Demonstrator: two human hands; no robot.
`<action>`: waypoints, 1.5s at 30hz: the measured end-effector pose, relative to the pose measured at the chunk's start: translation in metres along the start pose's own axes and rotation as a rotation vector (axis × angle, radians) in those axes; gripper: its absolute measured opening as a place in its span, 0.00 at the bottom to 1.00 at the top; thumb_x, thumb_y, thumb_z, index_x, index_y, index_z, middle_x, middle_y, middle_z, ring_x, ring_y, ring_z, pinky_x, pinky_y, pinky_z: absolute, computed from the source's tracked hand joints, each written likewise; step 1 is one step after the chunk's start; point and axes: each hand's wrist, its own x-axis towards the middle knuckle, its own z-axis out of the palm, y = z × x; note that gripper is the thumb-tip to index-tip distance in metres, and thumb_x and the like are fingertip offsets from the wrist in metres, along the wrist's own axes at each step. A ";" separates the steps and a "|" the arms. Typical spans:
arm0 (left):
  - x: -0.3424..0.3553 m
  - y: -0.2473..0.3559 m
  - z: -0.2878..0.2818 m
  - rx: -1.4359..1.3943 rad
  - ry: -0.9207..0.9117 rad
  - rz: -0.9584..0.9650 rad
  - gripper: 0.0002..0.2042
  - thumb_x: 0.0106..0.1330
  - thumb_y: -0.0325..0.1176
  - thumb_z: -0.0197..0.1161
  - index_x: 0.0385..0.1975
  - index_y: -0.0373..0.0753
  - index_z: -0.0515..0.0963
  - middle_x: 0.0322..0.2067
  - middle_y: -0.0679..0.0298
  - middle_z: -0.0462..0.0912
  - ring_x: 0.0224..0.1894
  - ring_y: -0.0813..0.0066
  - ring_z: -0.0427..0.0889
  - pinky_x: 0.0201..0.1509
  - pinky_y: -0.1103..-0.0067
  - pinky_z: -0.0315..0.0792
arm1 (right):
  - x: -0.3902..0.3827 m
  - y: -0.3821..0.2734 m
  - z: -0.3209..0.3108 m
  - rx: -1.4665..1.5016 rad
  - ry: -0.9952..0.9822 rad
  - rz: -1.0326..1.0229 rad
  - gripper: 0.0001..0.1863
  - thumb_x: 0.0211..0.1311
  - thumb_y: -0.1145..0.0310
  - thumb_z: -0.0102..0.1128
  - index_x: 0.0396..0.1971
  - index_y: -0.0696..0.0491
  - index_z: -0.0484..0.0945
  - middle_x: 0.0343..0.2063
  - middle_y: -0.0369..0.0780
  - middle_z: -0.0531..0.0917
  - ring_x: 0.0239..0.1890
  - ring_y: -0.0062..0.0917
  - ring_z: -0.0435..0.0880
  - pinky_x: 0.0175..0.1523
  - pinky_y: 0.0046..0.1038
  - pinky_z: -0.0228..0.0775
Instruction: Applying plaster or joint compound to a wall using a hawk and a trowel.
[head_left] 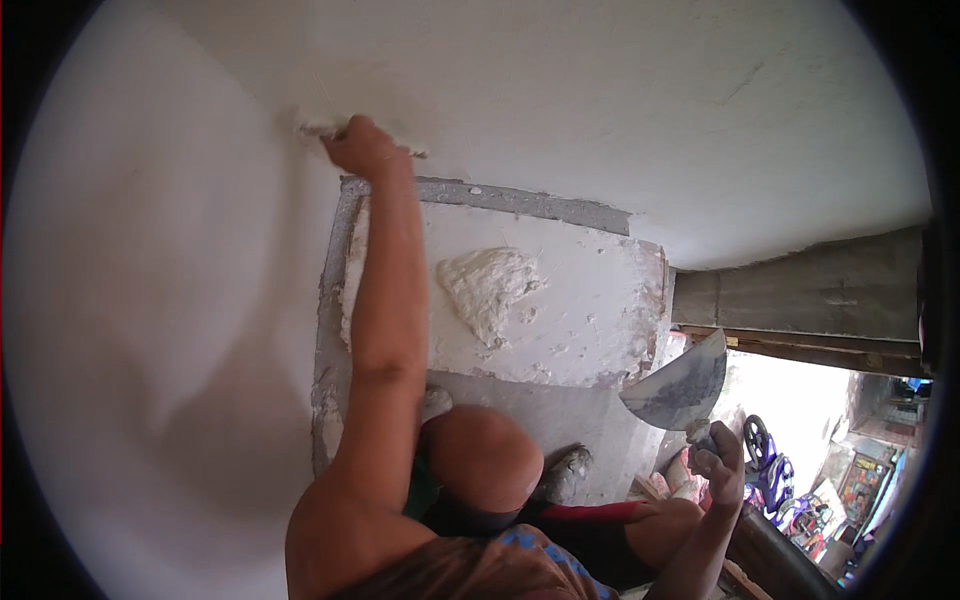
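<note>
My left hand point(362, 150) reaches up to the wall near the corner, fingers closed around a plaster-smeared flat blade point(416, 154). That blade is seen nearly edge-on against the wall, and its handle is hidden by the hand. At the lower right, my right hand point(722, 464) grips a wide putty knife point(678, 385) by its handle, its broad grey blade raised and smeared. Between the arms, a white-coated board point(590, 330) lies on the floor. A mound of wet white plaster point(488, 290) sits near its middle.
Smooth pale walls point(620, 110) meet in a corner at the left. A concrete ledge point(800, 300) runs along the right. Beyond an opening stand a purple bicycle point(768, 470) and assorted clutter. My bent knee point(485, 458) is close to the board.
</note>
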 end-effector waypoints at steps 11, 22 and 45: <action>-0.068 0.044 -0.047 0.417 -0.213 0.438 0.26 0.58 0.19 0.51 0.61 0.29 0.68 0.53 0.45 0.78 0.52 0.57 0.81 0.56 0.67 0.74 | -0.002 -0.010 0.001 -0.075 -0.048 -0.072 0.17 0.45 0.60 0.60 0.29 0.59 0.75 0.18 0.36 0.76 0.21 0.19 0.73 0.27 0.24 0.64; -0.153 0.062 0.009 0.545 -0.741 0.595 0.22 0.58 0.27 0.59 0.54 0.26 0.73 0.41 0.41 0.82 0.41 0.49 0.84 0.49 0.66 0.76 | 0.006 -0.020 0.003 -0.084 -0.048 -0.028 0.15 0.46 0.63 0.59 0.32 0.58 0.76 0.19 0.36 0.76 0.21 0.17 0.73 0.27 0.23 0.65; -0.047 -0.108 -0.168 0.311 -0.257 -0.322 0.25 0.59 0.19 0.53 0.60 0.36 0.68 0.57 0.55 0.73 0.55 0.57 0.77 0.58 0.64 0.74 | 0.006 -0.005 0.003 -0.091 0.066 0.019 0.20 0.43 0.58 0.59 0.30 0.59 0.74 0.21 0.34 0.72 0.25 0.18 0.68 0.30 0.24 0.61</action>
